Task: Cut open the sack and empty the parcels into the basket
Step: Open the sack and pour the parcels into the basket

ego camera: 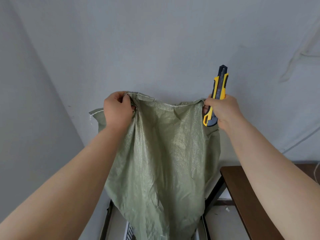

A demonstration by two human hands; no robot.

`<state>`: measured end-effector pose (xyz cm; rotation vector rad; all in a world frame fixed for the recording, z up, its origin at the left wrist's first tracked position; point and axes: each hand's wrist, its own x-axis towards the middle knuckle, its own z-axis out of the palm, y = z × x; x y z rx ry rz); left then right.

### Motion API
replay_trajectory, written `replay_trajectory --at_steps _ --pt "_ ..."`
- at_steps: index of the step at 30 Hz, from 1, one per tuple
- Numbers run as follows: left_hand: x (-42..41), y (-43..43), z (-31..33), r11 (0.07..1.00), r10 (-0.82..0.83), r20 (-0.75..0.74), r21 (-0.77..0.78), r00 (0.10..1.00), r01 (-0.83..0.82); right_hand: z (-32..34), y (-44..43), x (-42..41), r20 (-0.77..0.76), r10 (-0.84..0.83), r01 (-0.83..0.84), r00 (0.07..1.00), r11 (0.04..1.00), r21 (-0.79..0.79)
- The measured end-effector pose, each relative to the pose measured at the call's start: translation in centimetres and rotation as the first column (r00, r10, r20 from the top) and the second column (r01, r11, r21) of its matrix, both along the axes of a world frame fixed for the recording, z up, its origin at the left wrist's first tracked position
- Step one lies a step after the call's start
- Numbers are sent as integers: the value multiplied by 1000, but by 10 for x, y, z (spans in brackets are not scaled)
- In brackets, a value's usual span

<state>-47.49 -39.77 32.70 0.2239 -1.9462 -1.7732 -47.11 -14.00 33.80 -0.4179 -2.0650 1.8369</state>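
Note:
A green woven sack (161, 158) hangs limp in front of me, held up by its stitched upper edge. My left hand (117, 110) grips the sack's left corner. My right hand (220, 110) pinches the right corner and also holds a yellow and black utility knife (217, 96), which points upward. The sack's lower end drops toward a white mesh basket (129, 232), of which only a small part shows at the bottom. No parcels are visible.
A dark brown wooden tabletop (242, 193) stands at the lower right, with a dark metal frame (213, 194) beside it. A pale grey wall (155, 40) fills the background. A white cable (294, 54) runs along the wall at the right.

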Motion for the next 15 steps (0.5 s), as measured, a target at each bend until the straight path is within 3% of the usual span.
replay_trajectory --at_steps 5,9,15 --pt "-5 0 22 1000 -4 -91 21 996 6 21 5 -5 -86 -14 11 996 999 -35" --pt "-5 -4 7 999 -33 -12 -29 999 32 12 8 -3 -6 -4 4 1000 1000 8" --pt "-8 -6 29 1000 -26 -69 14 997 27 31 10 -2 -48 -5 4 999 1000 -26"
